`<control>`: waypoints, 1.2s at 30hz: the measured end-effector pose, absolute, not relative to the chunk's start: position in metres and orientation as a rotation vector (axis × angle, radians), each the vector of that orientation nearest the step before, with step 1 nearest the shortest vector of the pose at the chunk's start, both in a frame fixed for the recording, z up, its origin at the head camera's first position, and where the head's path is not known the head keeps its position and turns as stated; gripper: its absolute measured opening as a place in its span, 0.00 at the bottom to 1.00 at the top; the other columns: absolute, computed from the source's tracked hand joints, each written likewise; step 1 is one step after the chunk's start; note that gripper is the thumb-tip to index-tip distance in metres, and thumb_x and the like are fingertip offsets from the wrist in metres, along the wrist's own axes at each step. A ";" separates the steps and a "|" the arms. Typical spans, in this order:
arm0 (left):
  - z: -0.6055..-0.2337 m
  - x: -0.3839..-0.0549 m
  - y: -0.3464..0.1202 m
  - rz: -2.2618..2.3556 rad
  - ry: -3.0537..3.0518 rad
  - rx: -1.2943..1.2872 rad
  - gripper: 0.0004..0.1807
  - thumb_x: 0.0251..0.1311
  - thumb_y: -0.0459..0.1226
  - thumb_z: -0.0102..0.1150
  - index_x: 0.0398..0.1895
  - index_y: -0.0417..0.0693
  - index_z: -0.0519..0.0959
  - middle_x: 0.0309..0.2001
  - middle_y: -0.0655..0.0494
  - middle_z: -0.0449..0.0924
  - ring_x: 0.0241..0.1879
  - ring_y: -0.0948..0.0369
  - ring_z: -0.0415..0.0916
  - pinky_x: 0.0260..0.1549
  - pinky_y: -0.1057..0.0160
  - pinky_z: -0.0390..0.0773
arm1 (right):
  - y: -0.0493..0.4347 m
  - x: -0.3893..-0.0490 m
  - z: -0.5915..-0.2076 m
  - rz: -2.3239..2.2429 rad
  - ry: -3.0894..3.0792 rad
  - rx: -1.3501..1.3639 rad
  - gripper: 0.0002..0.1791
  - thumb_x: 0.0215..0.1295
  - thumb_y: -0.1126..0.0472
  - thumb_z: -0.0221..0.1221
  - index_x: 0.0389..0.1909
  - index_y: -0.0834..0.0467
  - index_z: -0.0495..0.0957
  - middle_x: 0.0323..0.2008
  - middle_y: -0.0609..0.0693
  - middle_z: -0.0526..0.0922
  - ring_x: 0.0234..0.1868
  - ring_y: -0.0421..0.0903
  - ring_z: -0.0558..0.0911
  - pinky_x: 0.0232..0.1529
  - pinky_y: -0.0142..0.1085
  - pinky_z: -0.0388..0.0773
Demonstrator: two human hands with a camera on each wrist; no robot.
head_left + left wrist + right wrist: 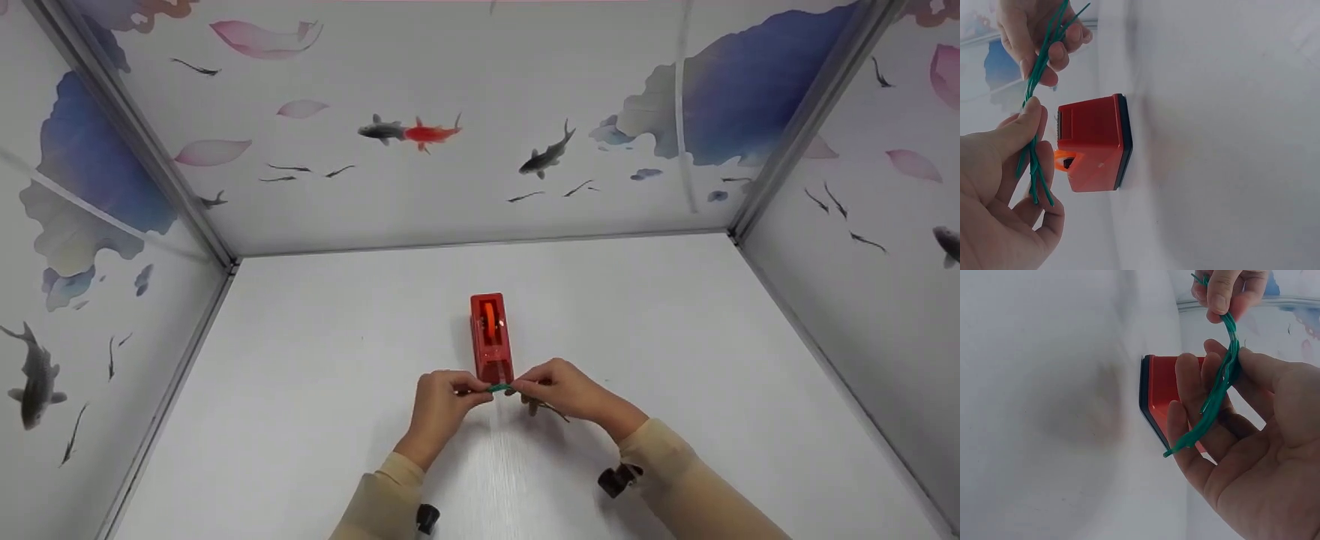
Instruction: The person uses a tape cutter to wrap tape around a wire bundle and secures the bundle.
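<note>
Left hand (444, 409) pinches green strands (1214, 405) between thumb and fingers; right hand (568, 390) pinches the same bunch farther along. Bunch sits between the hands, at the dispenser's near end, long axis sideways, loose ends pointing out past both grips. Strands thin, slightly shiny, plastic-looking, gently bent. Red tape dispenser (1092, 138): smooth hard body, dark base (1124, 140), orange wheel (490, 321) at far end, toothed cutter (1059, 125) toward the person. White table (645, 322) beneath, fish-printed panels (480, 195) around.
</note>
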State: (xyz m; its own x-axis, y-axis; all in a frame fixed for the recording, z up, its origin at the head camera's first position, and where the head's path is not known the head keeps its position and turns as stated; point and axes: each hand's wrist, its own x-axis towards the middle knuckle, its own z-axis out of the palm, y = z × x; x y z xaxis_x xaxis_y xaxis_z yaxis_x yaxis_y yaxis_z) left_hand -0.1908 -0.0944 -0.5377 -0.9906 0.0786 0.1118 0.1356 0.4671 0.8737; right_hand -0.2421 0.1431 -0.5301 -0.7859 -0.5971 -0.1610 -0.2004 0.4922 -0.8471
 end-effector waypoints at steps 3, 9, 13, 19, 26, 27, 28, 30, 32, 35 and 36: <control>-0.537 -0.190 -0.093 -1.544 -2.646 -0.193 0.08 0.52 0.35 0.78 0.36 0.56 0.92 0.34 0.63 0.89 0.36 0.66 0.82 0.40 0.69 0.84 | 0.144 -0.244 -0.532 -1.255 2.271 -0.643 0.14 0.75 0.53 0.61 0.47 0.57 0.90 0.33 0.54 0.86 0.32 0.42 0.78 0.35 0.33 0.76; -0.538 -0.189 -0.092 -1.474 -2.653 -0.192 0.08 0.52 0.34 0.78 0.35 0.56 0.93 0.33 0.64 0.88 0.37 0.66 0.81 0.39 0.69 0.83 | 0.145 -0.246 -0.535 -1.316 2.242 -0.625 0.10 0.72 0.55 0.65 0.45 0.54 0.91 0.34 0.51 0.87 0.33 0.40 0.76 0.37 0.32 0.76; -0.540 -0.188 -0.091 -1.441 -2.647 -0.180 0.08 0.52 0.35 0.78 0.34 0.57 0.93 0.31 0.65 0.87 0.37 0.67 0.80 0.38 0.72 0.82 | 0.145 -0.245 -0.535 -1.334 2.259 -0.677 0.08 0.70 0.57 0.66 0.43 0.54 0.91 0.35 0.52 0.88 0.33 0.39 0.78 0.37 0.31 0.77; -0.540 -0.187 -0.090 -1.455 -2.631 -0.179 0.08 0.53 0.36 0.78 0.35 0.59 0.92 0.32 0.65 0.85 0.37 0.66 0.79 0.40 0.70 0.82 | 0.144 -0.242 -0.533 -1.328 2.290 -0.693 0.11 0.69 0.56 0.68 0.46 0.57 0.90 0.39 0.57 0.91 0.37 0.44 0.87 0.42 0.29 0.82; -0.543 -0.188 -0.091 -1.487 -2.670 -0.192 0.08 0.57 0.36 0.76 0.36 0.62 0.91 0.34 0.68 0.84 0.41 0.64 0.80 0.47 0.58 0.86 | 0.143 -0.237 -0.529 -1.246 2.421 -0.828 0.11 0.67 0.55 0.69 0.45 0.56 0.91 0.36 0.47 0.91 0.35 0.42 0.85 0.42 0.35 0.83; -0.544 -0.189 -0.092 -1.479 -2.674 -0.200 0.08 0.57 0.37 0.76 0.36 0.62 0.90 0.35 0.68 0.84 0.41 0.64 0.80 0.47 0.58 0.85 | 0.142 -0.237 -0.528 -1.235 2.435 -0.852 0.10 0.67 0.56 0.69 0.45 0.55 0.91 0.36 0.45 0.90 0.35 0.42 0.84 0.43 0.36 0.83; -0.545 -0.189 -0.092 -1.471 -2.676 -0.211 0.09 0.56 0.37 0.77 0.37 0.62 0.90 0.35 0.68 0.85 0.42 0.65 0.80 0.47 0.58 0.85 | 0.142 -0.237 -0.528 -1.228 2.446 -0.873 0.09 0.67 0.58 0.69 0.45 0.55 0.91 0.36 0.43 0.90 0.35 0.40 0.84 0.43 0.37 0.84; -0.547 -0.190 -0.093 -1.451 -2.670 -0.250 0.12 0.55 0.37 0.78 0.41 0.61 0.88 0.37 0.69 0.87 0.43 0.65 0.81 0.51 0.59 0.82 | 0.142 -0.237 -0.526 -1.210 2.467 -0.914 0.08 0.67 0.60 0.69 0.45 0.55 0.91 0.36 0.41 0.89 0.36 0.38 0.83 0.44 0.37 0.85; -0.548 -0.190 -0.094 -1.434 -2.669 -0.290 0.16 0.55 0.39 0.78 0.46 0.61 0.86 0.38 0.69 0.88 0.44 0.65 0.81 0.56 0.57 0.77 | 0.142 -0.236 -0.525 -1.176 2.501 -0.952 0.09 0.66 0.62 0.69 0.46 0.53 0.91 0.37 0.40 0.89 0.37 0.37 0.83 0.43 0.37 0.86; -0.550 -0.191 -0.097 -1.437 -2.684 -0.339 0.19 0.56 0.43 0.77 0.51 0.62 0.83 0.41 0.71 0.89 0.47 0.66 0.81 0.58 0.51 0.68 | 0.143 -0.235 -0.524 -1.110 2.574 -1.042 0.10 0.65 0.63 0.70 0.46 0.50 0.91 0.38 0.40 0.89 0.37 0.36 0.82 0.42 0.36 0.85; -0.550 -0.191 -0.097 -1.444 -2.694 -0.350 0.19 0.57 0.44 0.76 0.52 0.63 0.83 0.42 0.71 0.88 0.48 0.66 0.80 0.57 0.50 0.66 | 0.143 -0.235 -0.523 -1.083 2.607 -1.078 0.10 0.64 0.63 0.70 0.46 0.49 0.91 0.38 0.39 0.89 0.37 0.36 0.82 0.42 0.36 0.85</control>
